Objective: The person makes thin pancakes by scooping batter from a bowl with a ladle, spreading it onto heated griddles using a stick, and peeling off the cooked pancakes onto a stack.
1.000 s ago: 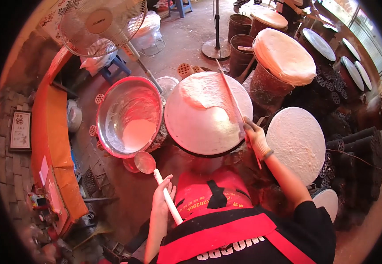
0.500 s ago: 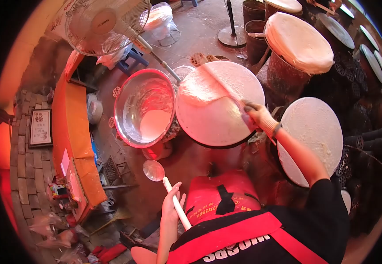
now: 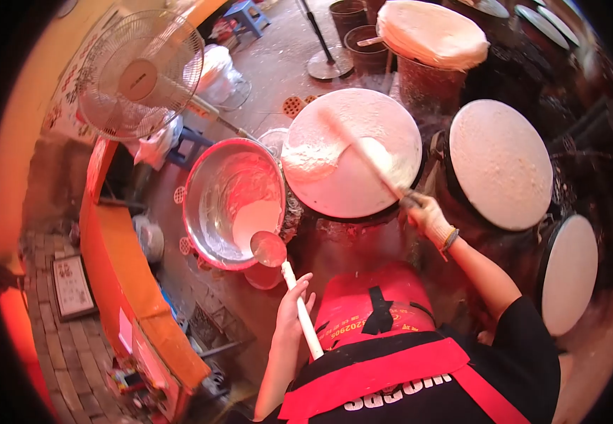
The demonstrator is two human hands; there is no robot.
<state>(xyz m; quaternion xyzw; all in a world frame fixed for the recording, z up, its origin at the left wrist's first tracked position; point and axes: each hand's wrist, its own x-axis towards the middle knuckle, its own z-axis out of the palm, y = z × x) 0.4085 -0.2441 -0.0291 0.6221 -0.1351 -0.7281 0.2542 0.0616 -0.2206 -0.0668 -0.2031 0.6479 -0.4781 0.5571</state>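
In my left hand (image 3: 292, 311) is a ladle (image 3: 269, 249) with a long white handle. Its round bowl is raised beside the near rim of a metal basin (image 3: 187, 201) that holds white batter (image 3: 255, 223). My right hand (image 3: 428, 216) grips a long, flat batter spreader (image 3: 371, 164), blurred by motion. The spreader reaches across a round griddle (image 3: 345, 201). White batter lies on the griddle's left and far parts, with a bare, shiny patch towards me.
Two more round griddles (image 3: 500, 166) (image 3: 570, 275) stand to the right. Behind them, a stack of thin pancakes (image 3: 433, 35) tops a drum. A standing fan (image 3: 140, 81) leans in at upper left, above a blue stool (image 3: 190, 146). An orange counter (image 3: 126, 258) runs along the left.
The spreader has swung from the griddle's right edge to a diagonal across its middle. My left hand still holds the ladle. The whole view has shifted, bringing the right-hand griddles further in.
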